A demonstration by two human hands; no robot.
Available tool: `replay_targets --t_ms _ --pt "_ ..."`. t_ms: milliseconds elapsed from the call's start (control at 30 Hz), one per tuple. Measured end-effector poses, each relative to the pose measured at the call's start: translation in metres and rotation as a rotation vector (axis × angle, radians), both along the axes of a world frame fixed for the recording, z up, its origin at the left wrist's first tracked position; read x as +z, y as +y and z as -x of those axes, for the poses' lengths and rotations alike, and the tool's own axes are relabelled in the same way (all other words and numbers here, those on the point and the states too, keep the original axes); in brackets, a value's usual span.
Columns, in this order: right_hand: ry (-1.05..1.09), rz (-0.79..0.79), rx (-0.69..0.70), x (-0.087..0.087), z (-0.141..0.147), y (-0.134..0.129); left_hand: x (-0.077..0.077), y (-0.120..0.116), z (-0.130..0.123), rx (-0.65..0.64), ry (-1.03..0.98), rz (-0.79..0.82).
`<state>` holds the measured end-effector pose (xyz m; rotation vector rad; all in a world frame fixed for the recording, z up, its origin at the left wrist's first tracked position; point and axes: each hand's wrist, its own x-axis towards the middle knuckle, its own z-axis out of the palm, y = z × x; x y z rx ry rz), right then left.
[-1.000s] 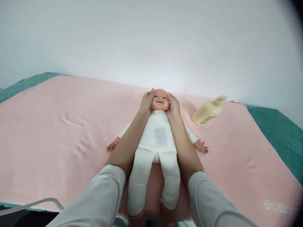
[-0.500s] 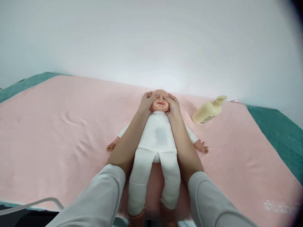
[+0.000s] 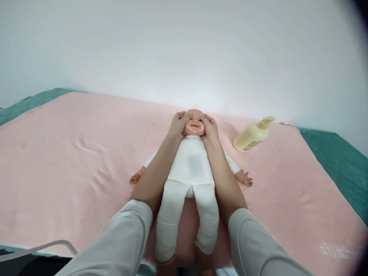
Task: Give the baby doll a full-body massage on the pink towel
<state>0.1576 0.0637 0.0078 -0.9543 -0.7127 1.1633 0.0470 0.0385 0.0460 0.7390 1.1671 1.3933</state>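
A baby doll (image 3: 191,159) in white clothes lies on its back with its feet toward me. My left hand (image 3: 178,124) cups one side of its head, and my right hand (image 3: 211,126) grips the other side. Both thumbs rest on the doll's face, close to the eyes and brow. The other fingers curl round the sides of the head, where they are partly hidden. A greyish patch marks the front of the doll's shirt. My forearms pass over the doll's arms, whose small hands stick out on either side.
A pale yellow pump bottle (image 3: 250,136) stands to the right of the doll. Beneath everything lies a pink sheet (image 3: 57,165) over a green cover (image 3: 339,165). A white wall (image 3: 184,50) rises behind. At lower left curves a white tube (image 3: 54,243).
My thumbs have shifted slightly outward across the doll's face, showing more of its eyes. The doll and the bottle stay where they were.
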Motion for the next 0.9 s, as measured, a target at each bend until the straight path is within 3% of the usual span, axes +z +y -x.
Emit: replay_targets --t_ms 367,567,900 --pt "0.07 -0.01 0.006 -0.001 -0.005 0.002 -0.007 0.008 -0.001 -0.002 -0.066 -0.043" --pt "0.209 0.093 0.017 0.007 -0.005 -0.002 -0.009 0.014 0.0 -0.01 -0.055 -0.017" --pt "0.215 0.154 0.021 0.011 -0.007 -0.001 -0.008 0.015 -0.001 0.009 -0.059 -0.057"
